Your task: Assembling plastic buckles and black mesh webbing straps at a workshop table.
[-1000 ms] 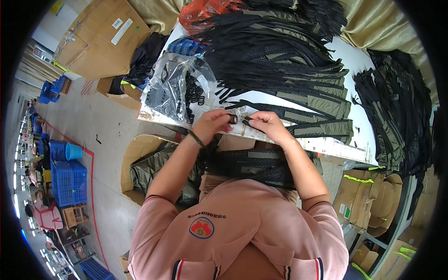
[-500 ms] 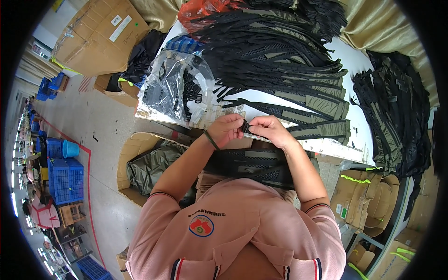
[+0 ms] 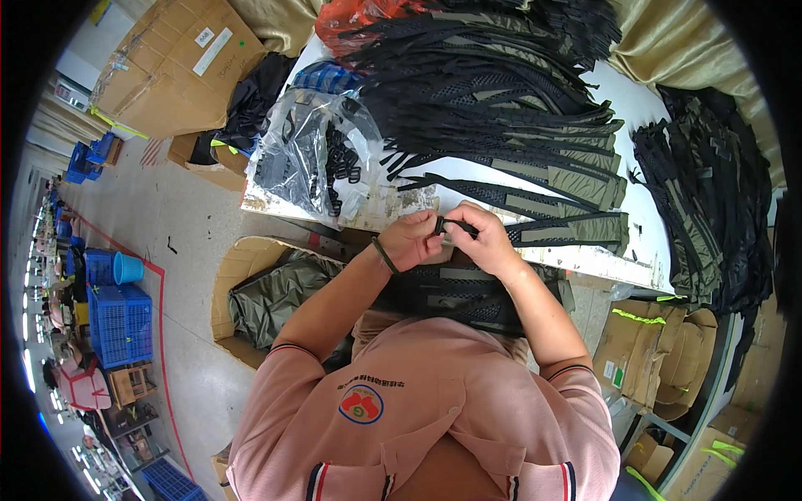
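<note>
Near table (image 3: 645,225), blk strap (image 3: 461,225) lies ~sideways, end twd L hand (image 3: 411,240).

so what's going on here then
A person pinches a small black buckle-like piece in the left hand and a narrow black strap end in the right hand, the two held together at the near edge of a white table. Whether the strap is threaded through is too small to tell. Long black-and-olive mesh strips cover much of the table, beside a clear plastic bag and loose-looking black plastic buckles.
</note>
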The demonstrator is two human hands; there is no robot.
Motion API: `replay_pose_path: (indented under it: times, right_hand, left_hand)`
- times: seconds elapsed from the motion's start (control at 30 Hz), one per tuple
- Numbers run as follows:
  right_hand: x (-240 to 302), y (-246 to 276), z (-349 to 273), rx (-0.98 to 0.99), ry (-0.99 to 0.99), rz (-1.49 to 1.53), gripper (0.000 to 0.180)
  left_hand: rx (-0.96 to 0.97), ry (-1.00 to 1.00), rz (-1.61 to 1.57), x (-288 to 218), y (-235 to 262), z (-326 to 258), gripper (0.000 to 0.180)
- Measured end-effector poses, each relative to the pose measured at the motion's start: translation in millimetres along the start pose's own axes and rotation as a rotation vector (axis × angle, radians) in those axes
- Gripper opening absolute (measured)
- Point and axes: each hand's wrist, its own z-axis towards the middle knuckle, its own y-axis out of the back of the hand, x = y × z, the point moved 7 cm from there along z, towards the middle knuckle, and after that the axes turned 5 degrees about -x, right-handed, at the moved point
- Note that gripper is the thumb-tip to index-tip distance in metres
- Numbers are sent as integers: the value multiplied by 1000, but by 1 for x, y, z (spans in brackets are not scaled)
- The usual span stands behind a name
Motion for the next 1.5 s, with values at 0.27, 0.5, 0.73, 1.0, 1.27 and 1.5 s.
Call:
replay_pose_path:
  times: [0.27,0.5,0.73,1.0,1.27,1.5]
  right_hand:
    - [-7,3,-1,102,-77,5,8]
    - [-19,1,-5,43,-346,370,12]
    - [17,10,0,-82,215,-325,14]
    - [-3,4,-12,-80,-251,389,14]
    - [-38,-2,-16,-149,-471,554,25]
    - [-36,5,-18,-284,-470,719,24]
  left_hand:
    - [-52,-129,237,-15,4,-3,11]
    - [-133,-112,397,-22,5,-2,12]
    - [-175,-228,110,-15,-16,-4,9]
    - [-290,-455,499,-26,-22,-5,6]
    - [-379,-536,598,-29,-21,-13,7]
    - [-203,-637,662,-27,-42,-21,15]
